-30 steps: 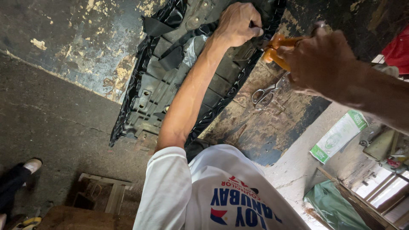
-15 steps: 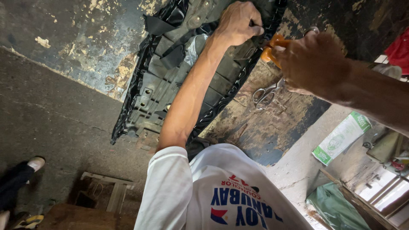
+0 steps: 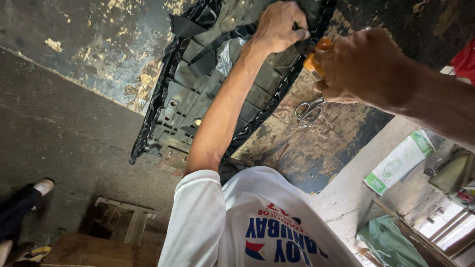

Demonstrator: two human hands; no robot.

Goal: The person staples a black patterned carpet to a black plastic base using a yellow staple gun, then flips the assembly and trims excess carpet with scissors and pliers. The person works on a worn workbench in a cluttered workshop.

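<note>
A long black plastic seat base (image 3: pixel 198 94), underside up, lies on a worn, paint-flaked workbench (image 3: pixel 99 59). My left hand (image 3: pixel 279 24) presses down on its far end, fingers curled over the black edge. Right beside it, my right hand (image 3: pixel 361 66) is closed around an orange-handled tool (image 3: pixel 316 54) held against the base's rim; the tool's tip is hidden. A pair of metal scissors (image 3: pixel 309 111) lies on the bench just below my right hand.
A green-and-white packet (image 3: pixel 401 160) and green cloth (image 3: pixel 391 244) lie on the concrete floor at right. A wooden stool frame (image 3: pixel 123 220) stands at lower left. Another person's dark trouser leg and shoe (image 3: pixel 27 198) show at the left edge.
My right hand with the orange tool has shifted slightly left, closer to my left hand on the rim. The left hand stays in place.
</note>
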